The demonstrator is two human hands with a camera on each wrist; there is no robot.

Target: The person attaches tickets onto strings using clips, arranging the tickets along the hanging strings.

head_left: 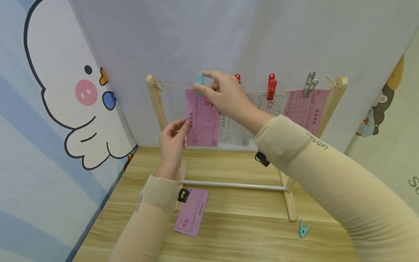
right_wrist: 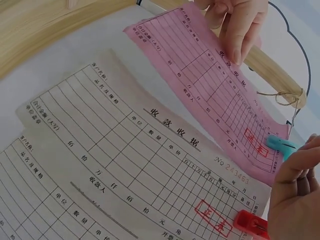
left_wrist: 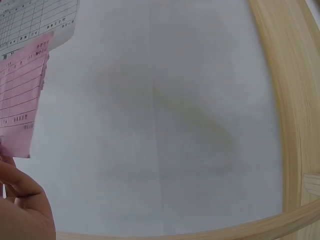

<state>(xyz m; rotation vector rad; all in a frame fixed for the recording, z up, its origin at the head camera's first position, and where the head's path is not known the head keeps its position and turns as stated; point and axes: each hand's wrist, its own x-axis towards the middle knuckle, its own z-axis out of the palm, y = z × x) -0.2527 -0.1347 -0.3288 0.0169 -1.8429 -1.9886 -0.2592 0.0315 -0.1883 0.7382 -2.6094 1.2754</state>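
A pink receipt slip (head_left: 203, 127) hangs at the left end of a string (head_left: 176, 86) tied between two wooden posts. My right hand (head_left: 229, 95) pinches a light blue clothespin (head_left: 200, 79) at the slip's top edge, its tip over the paper in the right wrist view (right_wrist: 280, 145). Lower down, my left hand (head_left: 173, 140) pinches the slip's left edge between thumb and fingers. To the right hang a white receipt (head_left: 235, 131), partly behind my right hand, another white receipt (head_left: 278, 103) and a second pink receipt (head_left: 302, 111).
Red clips (head_left: 271, 87) and a grey clip (head_left: 310, 84) grip the other slips. On the wooden table (head_left: 242, 229) lie another pink receipt (head_left: 193, 214) and a spare blue clothespin (head_left: 303, 229). A white bar (head_left: 232, 185) joins the rack's feet.
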